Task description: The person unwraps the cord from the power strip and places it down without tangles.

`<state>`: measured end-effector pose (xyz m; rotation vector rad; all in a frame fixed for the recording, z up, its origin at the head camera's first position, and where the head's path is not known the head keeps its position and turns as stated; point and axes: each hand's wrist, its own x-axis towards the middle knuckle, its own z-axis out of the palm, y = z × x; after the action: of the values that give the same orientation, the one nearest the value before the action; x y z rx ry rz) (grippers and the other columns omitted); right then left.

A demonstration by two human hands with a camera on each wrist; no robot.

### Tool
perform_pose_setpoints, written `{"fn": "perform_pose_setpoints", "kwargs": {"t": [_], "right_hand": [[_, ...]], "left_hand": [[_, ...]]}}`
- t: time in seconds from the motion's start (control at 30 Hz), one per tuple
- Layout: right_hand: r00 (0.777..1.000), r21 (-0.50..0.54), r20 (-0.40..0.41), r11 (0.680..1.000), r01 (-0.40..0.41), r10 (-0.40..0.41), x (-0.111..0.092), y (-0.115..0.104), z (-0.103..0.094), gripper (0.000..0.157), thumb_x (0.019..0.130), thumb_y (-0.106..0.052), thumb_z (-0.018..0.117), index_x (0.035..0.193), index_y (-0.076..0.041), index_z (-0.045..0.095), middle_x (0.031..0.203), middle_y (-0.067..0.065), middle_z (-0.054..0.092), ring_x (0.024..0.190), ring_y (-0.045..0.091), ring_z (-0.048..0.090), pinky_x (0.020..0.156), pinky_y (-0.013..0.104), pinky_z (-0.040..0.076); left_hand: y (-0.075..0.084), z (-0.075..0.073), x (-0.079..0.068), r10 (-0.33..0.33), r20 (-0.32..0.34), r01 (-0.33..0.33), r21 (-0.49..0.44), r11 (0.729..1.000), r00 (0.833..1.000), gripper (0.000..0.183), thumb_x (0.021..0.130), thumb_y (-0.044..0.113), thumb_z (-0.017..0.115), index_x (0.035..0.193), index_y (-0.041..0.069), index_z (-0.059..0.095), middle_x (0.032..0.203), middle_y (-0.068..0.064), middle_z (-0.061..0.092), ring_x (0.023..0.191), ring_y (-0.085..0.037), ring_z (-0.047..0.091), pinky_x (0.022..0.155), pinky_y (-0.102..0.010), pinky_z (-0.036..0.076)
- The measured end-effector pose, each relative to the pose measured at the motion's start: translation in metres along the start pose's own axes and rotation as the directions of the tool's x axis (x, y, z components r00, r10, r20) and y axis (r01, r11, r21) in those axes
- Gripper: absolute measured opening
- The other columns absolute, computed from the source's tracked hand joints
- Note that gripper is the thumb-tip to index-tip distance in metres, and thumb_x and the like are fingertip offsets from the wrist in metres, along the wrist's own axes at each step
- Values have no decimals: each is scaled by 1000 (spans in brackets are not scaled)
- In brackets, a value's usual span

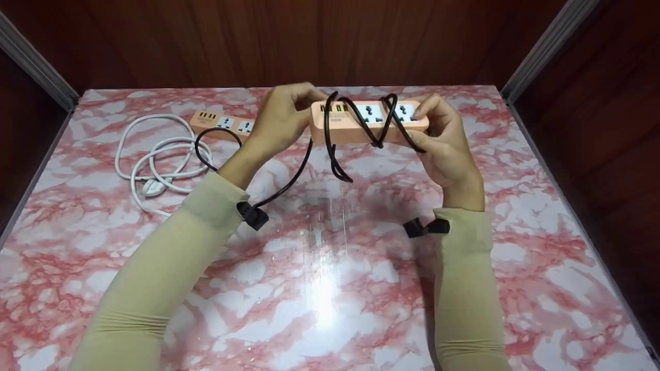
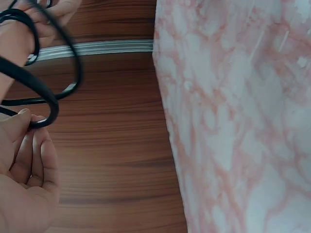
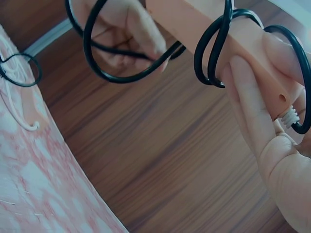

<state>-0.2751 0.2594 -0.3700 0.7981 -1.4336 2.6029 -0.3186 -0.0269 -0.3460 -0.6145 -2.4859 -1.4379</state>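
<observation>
An orange power strip [image 1: 337, 135] with white sockets is held up over the table, a black cable [image 1: 363, 117] looped around its body several times. My right hand [image 1: 447, 147] grips the strip's right end, where the cable leaves through a white ribbed collar [image 3: 290, 117]. At the other end, my left hand [image 1: 281, 116] is partly hidden behind the strip. In the left wrist view this left hand [image 2: 29, 170] pinches a loop of the black cable [image 2: 46, 109] between thumb and fingertips. The cable's loose part hangs down toward my left forearm.
A second orange power strip [image 1: 209, 119] lies on the marbled table [image 1: 330, 257] at the left, partly behind my left arm. Beside it is a loosely coiled white cable [image 1: 139, 172] with a white plug [image 1: 153, 187]. Dark wood panels [image 1: 289, 41] stand around the table.
</observation>
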Motion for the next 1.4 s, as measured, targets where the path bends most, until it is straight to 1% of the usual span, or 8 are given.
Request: {"fn": "perform_pose_setpoints", "kwargs": {"t": [0.17,0.47,0.63,0.77,0.9,1.0,1.13,1.4], "right_hand": [[1000,-4,-10,1000,-7,7,0,1,-2,27,83,15,81,95,6,59,115,20,62,96,24,64,77,28,62],[999,-30,-39,1000,-6,5,1,2,-5,27,85,13,81,98,3,60,110,17,61,90,21,66,77,29,63],[998,-37,-64,999,-15,13,1,2,-4,27,86,10,82,96,2,58,102,14,59,85,21,69,77,32,64],[996,-50,-94,999,-17,13,2,1,-3,27,85,13,81,96,1,60,100,13,59,83,18,66,74,26,62],[995,-44,-104,999,-11,6,3,2,-3,26,85,16,78,97,2,60,95,11,57,77,14,60,68,21,58],[995,-42,-103,999,-3,-1,3,2,-3,25,86,16,78,97,2,60,95,11,57,76,14,59,68,21,57],[994,-44,-106,999,-1,-4,4,2,-3,24,87,17,76,97,2,60,97,12,57,79,16,62,73,24,60],[991,-46,-131,999,-6,0,3,2,-3,24,88,20,72,96,0,60,102,12,58,83,18,64,77,28,63]], "left_hand": [[13,-12,1,54,-64,-49,81,996,996,13,101,26,76,103,17,85,95,4,80,75,-6,63,69,-20,45],[31,-25,-4,130,-145,-122,61,991,981,14,97,30,82,96,15,84,90,5,81,73,-5,68,69,-19,50],[36,-30,-8,215,-190,-200,96,975,958,16,97,29,81,94,13,83,88,5,81,72,-4,68,69,-18,51],[40,-35,-13,326,-206,-301,144,943,923,19,97,29,81,93,10,83,88,3,80,71,-4,68,69,-19,53],[44,-42,-20,442,-197,-406,197,892,875,23,97,30,80,93,7,81,86,-1,80,69,-4,67,66,-21,54],[46,-46,-26,484,-181,-445,217,869,856,25,98,30,79,92,6,80,84,-4,78,68,-5,64,64,-19,51],[47,-49,-39,507,-154,-467,236,852,848,24,98,28,79,91,5,78,82,-6,75,68,-6,61,63,-16,47],[40,-54,-68,540,-58,-512,248,822,840,15,97,15,80,91,2,75,82,-8,73,72,-13,68,66,-18,55]]}}
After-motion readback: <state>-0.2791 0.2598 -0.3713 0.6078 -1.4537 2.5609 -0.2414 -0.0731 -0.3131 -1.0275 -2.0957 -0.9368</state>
